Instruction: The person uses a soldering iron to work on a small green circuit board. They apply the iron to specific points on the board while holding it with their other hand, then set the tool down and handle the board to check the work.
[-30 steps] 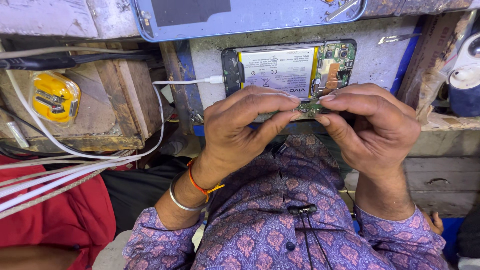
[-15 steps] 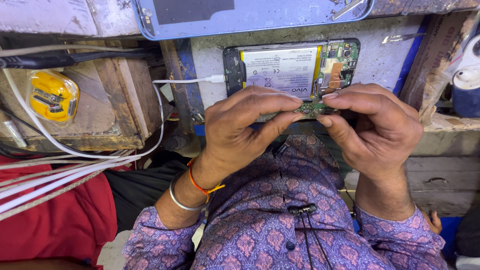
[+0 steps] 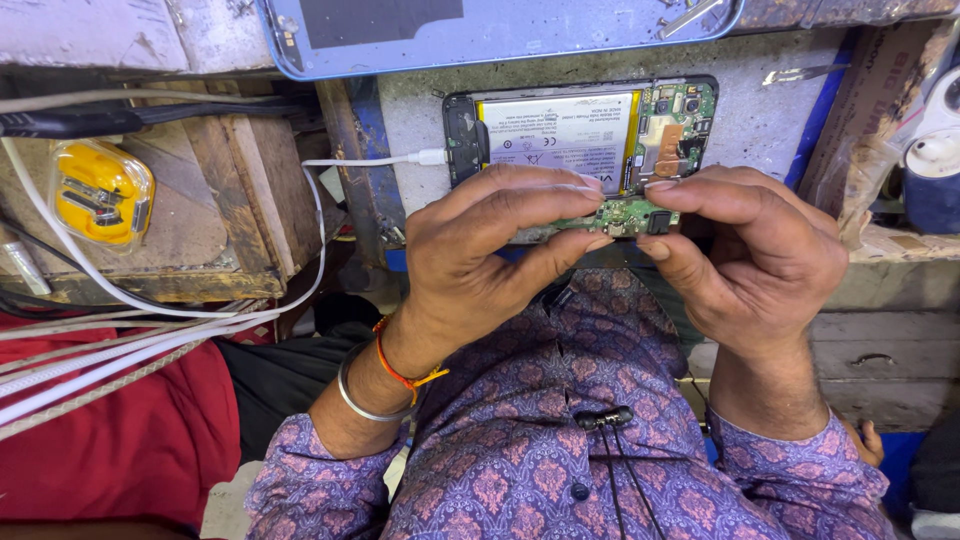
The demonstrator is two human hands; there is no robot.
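Carefully now: both hands pinch a small green circuit board (image 3: pixel 625 214) by its ends, left hand (image 3: pixel 490 255) and right hand (image 3: pixel 760 250) closed on it, just in front of the opened phone (image 3: pixel 580 135) on the table (image 3: pixel 760 110). Grip edges only, avoid flexing it.

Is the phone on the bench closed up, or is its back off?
Open: the phone lies with its back cover off, the battery and green circuit board exposed. A white cable is plugged into its end.
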